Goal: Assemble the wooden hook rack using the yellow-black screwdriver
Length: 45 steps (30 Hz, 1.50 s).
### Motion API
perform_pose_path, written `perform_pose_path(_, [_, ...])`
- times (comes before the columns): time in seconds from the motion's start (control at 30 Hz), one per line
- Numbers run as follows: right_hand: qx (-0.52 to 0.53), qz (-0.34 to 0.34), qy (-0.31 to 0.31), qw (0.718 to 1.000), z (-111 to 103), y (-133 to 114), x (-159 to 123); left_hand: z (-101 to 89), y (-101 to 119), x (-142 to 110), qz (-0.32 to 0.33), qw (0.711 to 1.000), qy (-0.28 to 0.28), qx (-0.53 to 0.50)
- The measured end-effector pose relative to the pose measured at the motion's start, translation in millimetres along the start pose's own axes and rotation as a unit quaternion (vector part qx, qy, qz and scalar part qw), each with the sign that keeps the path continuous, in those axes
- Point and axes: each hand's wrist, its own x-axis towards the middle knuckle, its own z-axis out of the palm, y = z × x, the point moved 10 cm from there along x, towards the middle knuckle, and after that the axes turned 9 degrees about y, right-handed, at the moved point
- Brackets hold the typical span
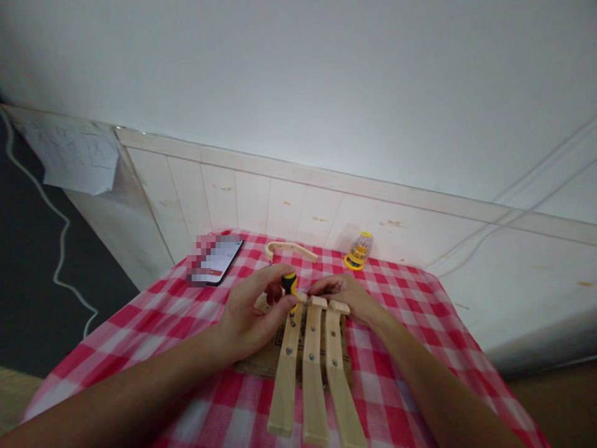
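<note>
My left hand [252, 308] is closed around a small screwdriver [290, 284] with a black and yellow handle. The screwdriver stands upright, its tip at the upper screw of the leftmost wooden hook [282, 398]. Beside that hook lie a middle wooden hook [314, 398] and a right wooden hook [344, 398], each with two screws showing. All three rest across a brown board [261, 364] with a dark printed pattern. My right hand [347, 295] is closed at the board's far edge, behind the hooks' curled ends; its fingertips are partly hidden.
Another wooden hook [291, 247] lies at the table's back. A clear and yellow bit case [359, 251] stands right of it, near the white panelled wall [289, 205]. A phone [219, 261] lies at left on the red checked tablecloth [153, 348]. A white cable [60, 249] hangs at far left.
</note>
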Motion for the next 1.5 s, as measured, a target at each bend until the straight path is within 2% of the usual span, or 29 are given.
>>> perform_pose_path(0.6, [0.009,0.004,0.003,1.0,-1,3,1,0.9,4,2,0.005,1.0,-0.007,0.005])
perform_pose_path(0.9, [-0.002,0.004,0.005,1.0,-1,-1,0,0.8,14,5,0.052,0.998,-0.009,0.024])
perform_pose_path(1.23, [-0.017,-0.002,0.014,1.0,-1,-2,-1,0.2,7,5,0.005,1.0,0.001,0.019])
perform_pose_path(1.5, [-0.006,0.002,0.011,1.0,-1,-2,-1,-0.9,11,9,0.01,1.0,0.007,0.013])
